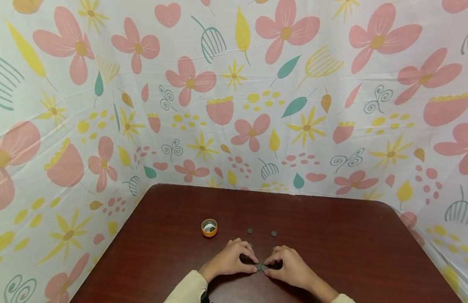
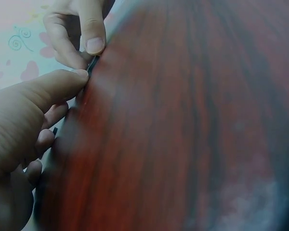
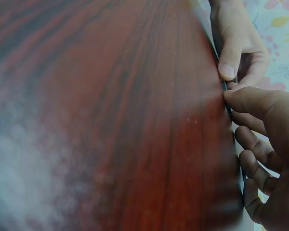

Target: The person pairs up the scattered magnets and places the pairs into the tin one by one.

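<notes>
Two small dark grey round discs lie side by side on the table, close to its near side in the head view. My left hand pinches the left disc between thumb and forefinger. From the other side, my right hand holds the right disc the same way. Seen from the left wrist, the discs show only as a thin dark edge between the two hands' fingertips. The right wrist view has both thumbs almost meeting over a dark edge at the tabletop.
Farther back lie two more dark discs, a left one and a right one. Others peek out partly hidden behind the fingers. A small orange tin with something dark inside stands left on the brown table. Flowered cloth hangs behind.
</notes>
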`<state>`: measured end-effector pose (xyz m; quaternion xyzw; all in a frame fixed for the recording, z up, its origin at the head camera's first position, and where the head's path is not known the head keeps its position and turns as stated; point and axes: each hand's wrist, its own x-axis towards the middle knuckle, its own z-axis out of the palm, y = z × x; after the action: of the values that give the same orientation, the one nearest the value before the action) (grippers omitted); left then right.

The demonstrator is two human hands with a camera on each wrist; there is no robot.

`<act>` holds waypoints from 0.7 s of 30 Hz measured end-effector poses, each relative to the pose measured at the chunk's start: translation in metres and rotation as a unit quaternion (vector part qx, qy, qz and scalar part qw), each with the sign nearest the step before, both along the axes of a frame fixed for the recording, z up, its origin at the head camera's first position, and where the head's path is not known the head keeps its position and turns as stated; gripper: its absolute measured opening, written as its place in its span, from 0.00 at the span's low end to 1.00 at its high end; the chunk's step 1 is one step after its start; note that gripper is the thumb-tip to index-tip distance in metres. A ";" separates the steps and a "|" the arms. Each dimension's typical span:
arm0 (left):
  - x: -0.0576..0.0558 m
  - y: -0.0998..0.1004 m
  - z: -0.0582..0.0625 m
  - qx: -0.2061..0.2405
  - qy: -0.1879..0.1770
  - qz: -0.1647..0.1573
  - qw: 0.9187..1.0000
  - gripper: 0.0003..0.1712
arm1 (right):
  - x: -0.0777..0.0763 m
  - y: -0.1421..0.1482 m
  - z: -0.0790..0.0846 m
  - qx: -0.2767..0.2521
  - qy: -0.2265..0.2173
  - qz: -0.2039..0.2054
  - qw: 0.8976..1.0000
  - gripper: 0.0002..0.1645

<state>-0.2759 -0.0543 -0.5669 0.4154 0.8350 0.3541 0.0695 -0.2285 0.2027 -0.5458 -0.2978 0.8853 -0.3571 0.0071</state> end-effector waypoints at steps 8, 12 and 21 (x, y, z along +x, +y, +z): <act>0.001 -0.017 0.014 0.034 -0.037 0.007 0.999 0.21 | -0.001 0.003 0.006 -0.016 -0.018 0.005 1.000 0.14; 0.000 -0.034 0.030 0.057 -0.031 0.046 0.997 0.29 | -0.001 0.003 0.009 -0.018 -0.016 0.005 1.000 0.16; -0.026 -0.084 0.029 0.118 0.031 0.183 0.975 0.30 | -0.003 -0.005 0.010 -0.001 0.007 0.006 1.000 0.17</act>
<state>-0.3018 -0.1382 -0.5376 0.2714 0.8510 0.4437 -0.0723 -0.2312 0.1973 -0.5354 -0.3058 0.8830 -0.3561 0.0032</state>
